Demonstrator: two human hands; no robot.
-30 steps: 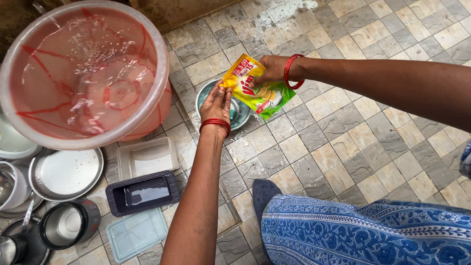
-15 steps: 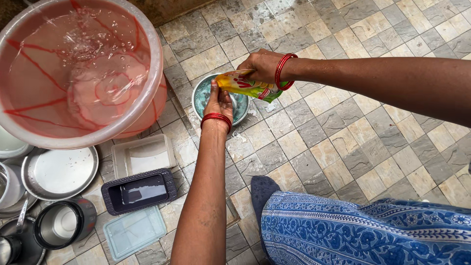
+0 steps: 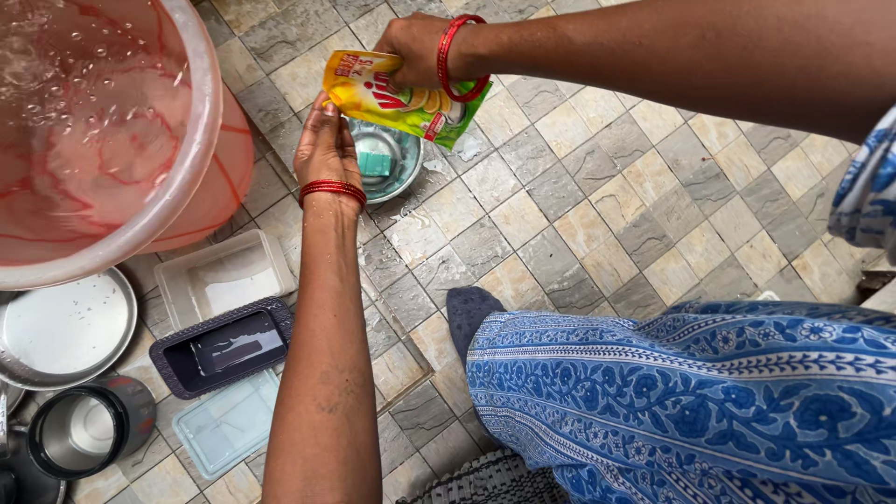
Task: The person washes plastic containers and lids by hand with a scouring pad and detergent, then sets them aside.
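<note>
At the top centre of the frame, both hands meet over a small steel bowl (image 3: 397, 163) set on the tiled floor (image 3: 597, 233). The right hand (image 3: 415, 47), a red bangle (image 3: 457, 56) on its wrist, reaches in from the upper right and is closed around the upper end of a yellow and green pouch (image 3: 401, 103), fingers wrapped tight over it. The pouch hangs tilted just above the bowl, its green end pointing right and down. The left hand (image 3: 327, 145), wearing red bangles (image 3: 333, 191) of its own, comes up from the bottom of the frame; its fingers are together and pressed against the pouch's yellow left end, touching it rather than clamped around it. Inside the bowl lies a small green block, with wet patches on the tiles beside it.

Upper left, a big pink tub (image 3: 103, 140) holds water with bubbles on top. Below it, at the left edge, sits a round steel plate (image 3: 56, 331), and just right of that a clear plastic box (image 3: 219, 275). Under the box lies a dark rectangular tray (image 3: 224, 345), then a pale blue lid (image 3: 229, 425) at the lower left. A steel cup (image 3: 79, 434) stands in the bottom left corner. Lower right, blue patterned cloth (image 3: 691, 401) covers the person's leg.
</note>
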